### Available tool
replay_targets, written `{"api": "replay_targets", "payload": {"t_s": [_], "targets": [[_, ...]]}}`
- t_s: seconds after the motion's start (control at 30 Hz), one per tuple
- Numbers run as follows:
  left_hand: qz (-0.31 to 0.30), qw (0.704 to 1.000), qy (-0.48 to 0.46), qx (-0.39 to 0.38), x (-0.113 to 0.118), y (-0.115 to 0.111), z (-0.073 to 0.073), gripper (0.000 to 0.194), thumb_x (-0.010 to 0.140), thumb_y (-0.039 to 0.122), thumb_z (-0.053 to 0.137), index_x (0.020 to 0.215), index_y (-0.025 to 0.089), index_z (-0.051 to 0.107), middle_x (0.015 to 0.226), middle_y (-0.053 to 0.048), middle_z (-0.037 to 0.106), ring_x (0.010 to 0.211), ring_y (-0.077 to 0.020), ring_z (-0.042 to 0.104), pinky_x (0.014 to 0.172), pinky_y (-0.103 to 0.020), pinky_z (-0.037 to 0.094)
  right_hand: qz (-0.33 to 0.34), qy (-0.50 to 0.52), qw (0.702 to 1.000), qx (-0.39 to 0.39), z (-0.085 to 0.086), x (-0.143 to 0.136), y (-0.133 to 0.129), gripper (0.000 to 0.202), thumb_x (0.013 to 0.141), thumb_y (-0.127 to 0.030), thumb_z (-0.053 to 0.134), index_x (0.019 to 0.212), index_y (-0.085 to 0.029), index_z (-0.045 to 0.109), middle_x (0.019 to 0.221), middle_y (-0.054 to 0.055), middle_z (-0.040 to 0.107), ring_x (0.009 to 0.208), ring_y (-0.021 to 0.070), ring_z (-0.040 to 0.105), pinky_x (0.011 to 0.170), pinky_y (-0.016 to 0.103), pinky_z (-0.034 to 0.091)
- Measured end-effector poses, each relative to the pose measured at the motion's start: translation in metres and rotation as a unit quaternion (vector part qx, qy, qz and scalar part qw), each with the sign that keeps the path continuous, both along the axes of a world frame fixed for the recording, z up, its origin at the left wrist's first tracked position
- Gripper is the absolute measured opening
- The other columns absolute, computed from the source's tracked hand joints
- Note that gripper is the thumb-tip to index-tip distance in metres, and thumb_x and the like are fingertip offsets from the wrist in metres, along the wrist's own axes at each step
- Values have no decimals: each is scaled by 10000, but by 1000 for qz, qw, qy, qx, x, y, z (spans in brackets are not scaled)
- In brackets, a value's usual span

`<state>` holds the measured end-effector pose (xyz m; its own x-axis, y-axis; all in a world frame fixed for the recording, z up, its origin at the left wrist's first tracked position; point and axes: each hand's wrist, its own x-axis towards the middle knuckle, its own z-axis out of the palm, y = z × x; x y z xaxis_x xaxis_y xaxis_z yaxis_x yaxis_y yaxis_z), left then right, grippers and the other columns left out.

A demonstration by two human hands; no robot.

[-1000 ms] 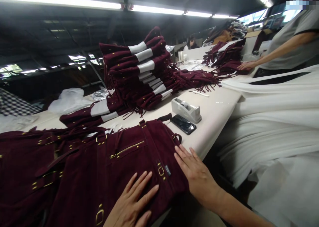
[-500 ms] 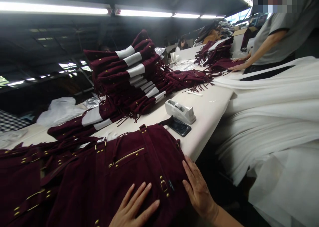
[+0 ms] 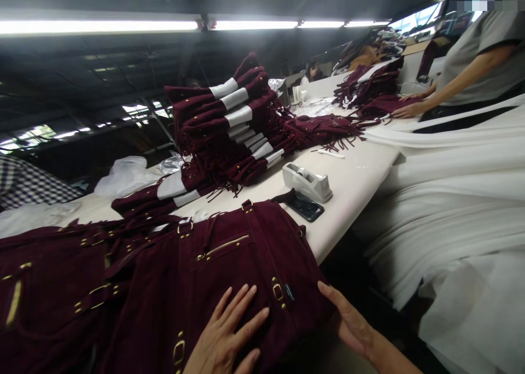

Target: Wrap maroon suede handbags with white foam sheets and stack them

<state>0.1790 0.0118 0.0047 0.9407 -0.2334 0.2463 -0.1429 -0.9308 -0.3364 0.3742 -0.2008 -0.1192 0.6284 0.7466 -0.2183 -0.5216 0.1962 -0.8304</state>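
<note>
A burgundy cloth bag [image 3: 229, 270] with brass buckles, rivets and a zipped pocket lies in front of me at the table's near edge. My left hand [image 3: 229, 330] rests flat on its front panel, fingers spread. At the bag's right end is my right hand [image 3: 348, 322], with one finger stretched along the side; its other fingers are largely hidden beside or below the bag. A small dark label [image 3: 289, 292] shows near the lower buckle. More burgundy bags [image 3: 53, 286] overlap on the left.
A grey tape dispenser [image 3: 307, 181] and a black phone [image 3: 305, 205] stand beyond the bag. Behind rises a tall stack of burgundy pieces [image 3: 229, 128] with white bands. White sheeting [image 3: 443, 199] hangs at right, where a co-worker's hands [image 3: 410, 109] touch burgundy cloth.
My right hand has slid down the bag's right side, and most of its fingers have gone out of sight. My left hand stays on the panel. The view has shifted left.
</note>
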Motion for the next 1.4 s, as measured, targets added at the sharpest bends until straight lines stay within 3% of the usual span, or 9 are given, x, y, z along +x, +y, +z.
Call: {"api": "replay_targets", "payload": {"t_s": [0.2,0.37,0.5,0.63,0.8,0.97,1.13,1.27,1.4], "targets": [[12,999,15,-35,-5,-3,1,620,878,329,558,1467,294,367,1568,-59,295,1394,-269,370,1133,-449,358,90,173,978,72,11,4,2,475,840,-407,700,1234,-152,625,1093,113,710,1067,278,647,1009,431,457],[28,997,14,-74,-6,-2,3,608,894,309,538,1472,306,351,1565,-37,302,1398,-260,364,1130,-449,364,33,-22,999,0,27,3,-5,432,818,-446,724,1129,-160,637,1054,89,697,975,255,647,908,368,501],[17,993,-9,-117,-11,9,-6,583,915,293,477,1481,278,339,1555,-43,325,1401,-255,358,1119,-445,368,-15,-186,982,-27,66,-1,-4,385,792,-464,742,1009,-167,629,913,42,663,834,198,601,732,270,505],[70,971,-43,-226,-16,29,-21,550,945,283,399,1489,302,319,1543,-24,352,1396,-244,362,1113,-431,366,-50,-312,949,7,103,11,32,376,767,-496,742,875,-165,601,760,-3,567,681,137,504,607,224,439],[184,929,-73,-313,-4,61,-22,431,940,397,439,1363,353,507,1470,2,468,1332,-244,460,1084,-454,403,-80,-443,887,-105,101,33,83,412,773,-591,694,803,-192,594,606,-29,524,565,135,475,560,245,377],[277,875,-131,-376,31,68,7,416,846,585,491,990,244,682,1084,-51,690,1007,-250,669,914,-395,553,-82,-544,807,-215,89,16,92,345,787,-548,705,816,-215,622,529,-31,577,502,154,552,559,253,343],[386,815,-122,-414,99,56,41,538,798,748,412,836,226,536,673,1,600,657,-231,617,701,-362,501,-46,-595,767,-235,98,4,88,301,785,-487,729,842,-212,622,617,3,670,606,187,650,583,250,350],[425,783,-73,-449,162,69,35,708,758,726,535,1174,156,482,851,-78,678,826,-288,666,766,-384,493,-10,-603,752,-268,104,2,87,285,798,-485,712,848,-219,622,708,20,707,685,206,678,594,256,356],[445,768,-57,-457,195,82,10,747,741,434,692,1330,72,411,1087,-190,678,1026,-310,653,868,-370,492,8,-581,743,-333,107,2,85,304,842,-509,644,926,-217,643,739,49,716,725,237,688,636,278,391]]}}
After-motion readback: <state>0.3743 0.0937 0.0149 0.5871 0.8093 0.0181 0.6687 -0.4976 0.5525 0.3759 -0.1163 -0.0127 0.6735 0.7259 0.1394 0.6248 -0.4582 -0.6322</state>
